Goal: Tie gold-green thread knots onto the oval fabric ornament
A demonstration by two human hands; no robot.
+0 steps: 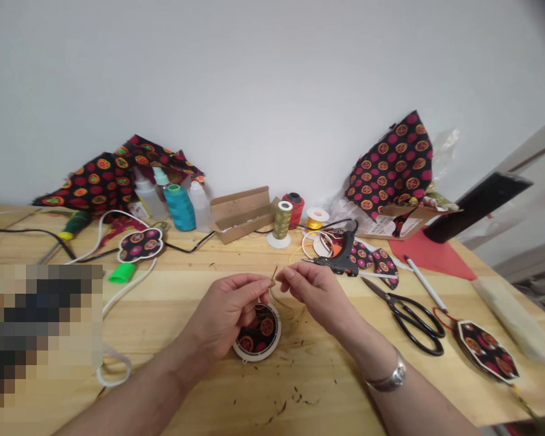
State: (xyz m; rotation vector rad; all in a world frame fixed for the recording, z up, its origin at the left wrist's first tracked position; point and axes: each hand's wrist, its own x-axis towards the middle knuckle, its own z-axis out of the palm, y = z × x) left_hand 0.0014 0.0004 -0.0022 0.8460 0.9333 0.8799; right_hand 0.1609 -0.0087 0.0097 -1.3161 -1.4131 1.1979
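My left hand (pixel 236 306) is closed in a pinch on a thin olive-gold thread (pixel 275 272), just above a round white-rimmed piece (pixel 257 339) covered in dark patterned fabric. Close beside it, my right hand (pixel 309 289) also pinches the thread, fingertips almost touching the left ones. A loop of thread hangs below the fingers. The round piece lies on the wooden table (pixel 200 387), partly hidden behind my left hand. An olive-gold thread spool (pixel 283 223) stands beyond my hands. Small dark scraps lie in front of them.
Black-handled scissors (pixel 411 318), a white pen (pixel 426 283) and an octagonal fabric piece (pixel 487 350) lie to the right. A black glue gun (pixel 343 259), an open cardboard box (pixel 245 215) and a teal thread cone (pixel 180 208) sit farther back. A white cable (pixel 127 293) crosses the left side.
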